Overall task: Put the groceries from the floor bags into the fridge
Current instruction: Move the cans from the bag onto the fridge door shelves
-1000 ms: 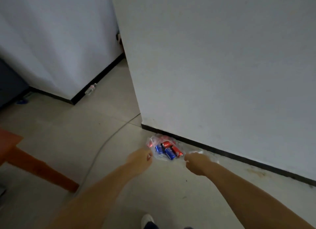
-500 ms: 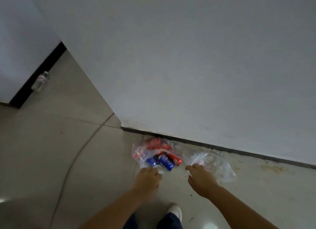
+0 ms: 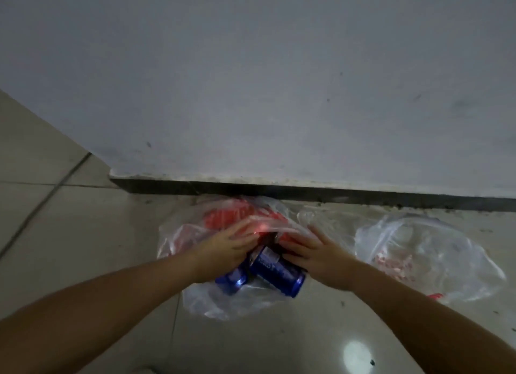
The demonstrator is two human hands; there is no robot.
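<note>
A clear plastic bag [image 3: 212, 304] lies on the floor against the wall's dark skirting. Two blue cans [image 3: 276, 273] [image 3: 231, 280] lie on their sides at its mouth, with red packages [image 3: 231, 214] deeper inside under the film. My left hand [image 3: 223, 249] rests over the left blue can, fingers stretched forward into the bag. My right hand [image 3: 315, 253] lies beside the right blue can with its fingers straight against the plastic. A second clear bag [image 3: 418, 250] lies to the right with something pinkish inside. No fridge is in view.
The white wall [image 3: 279, 80] and black skirting [image 3: 307, 192] stand right behind the bags. Beige floor tiles [image 3: 69, 248] spread to the left and toward me. The wall's corner is at the left, with more floor beyond it.
The view has dropped much closer to the bags. Both hands moved forward from the floor in front of the bag into its mouth, around the blue cans.
</note>
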